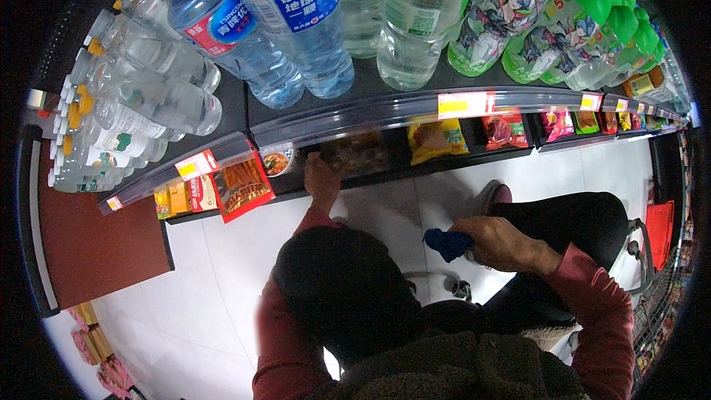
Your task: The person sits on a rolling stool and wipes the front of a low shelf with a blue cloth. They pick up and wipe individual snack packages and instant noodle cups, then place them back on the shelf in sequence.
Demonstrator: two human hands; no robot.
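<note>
My right hand (502,241) grips a bunched dark blue cloth (449,244) above the pale floor, apart from the shelf. My left hand (324,180) reaches into the lower shelf, under the clear price rail (377,118) of the shelf above. Its fingertips are in shadow, and what they hold or touch cannot be made out. Just left of it stands a round food tub (278,162) with a picture of a dish. To its right lies a dim see-through packet (355,151). A red-edged snack bag (244,183) leans out over the shelf front at the left.
Clear bottles (166,94), blue-labelled water bottles (300,22) and green-capped bottles (522,22) stand above. A yellow packet (439,141) and a red packet (504,129) lie lower right. My black-trousered knees (344,289) are bent close below. A wire cart (655,300) stands at the right.
</note>
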